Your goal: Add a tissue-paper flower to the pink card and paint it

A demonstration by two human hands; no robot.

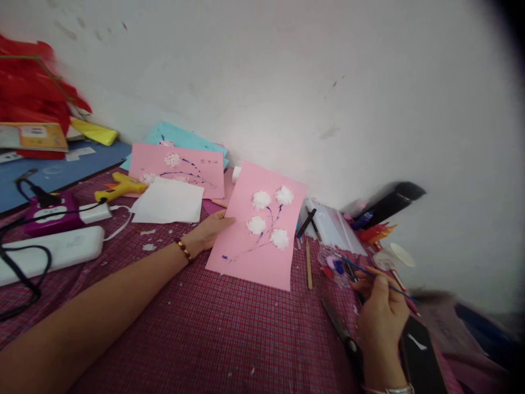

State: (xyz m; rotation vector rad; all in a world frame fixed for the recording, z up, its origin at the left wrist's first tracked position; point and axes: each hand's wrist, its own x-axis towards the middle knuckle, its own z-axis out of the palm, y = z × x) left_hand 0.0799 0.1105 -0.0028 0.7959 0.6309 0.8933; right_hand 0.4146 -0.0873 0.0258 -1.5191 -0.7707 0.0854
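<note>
My left hand (211,231) grips the left edge of a pink sheet of paper (254,269), thumb on its front, and holds it tilted up toward me. On the sheet are several white flower heads (261,200) joined by dark blue painted stems. In my right hand (381,303) is a thin blue paintbrush (369,273), pinched between thumb and fingers. The brush tip reaches over a clear paint palette (335,268) with blue, red and lilac paint; whether it touches the paint I cannot tell.
Scissors (342,331) and a wooden stick (309,268) lie beside the palette. Left of the held sheet are white paper (170,201), another pink flower picture (184,164) and a yellow glue gun (121,187). A white power strip (74,249) with black cables is at far left. A wall (262,82) stands behind.
</note>
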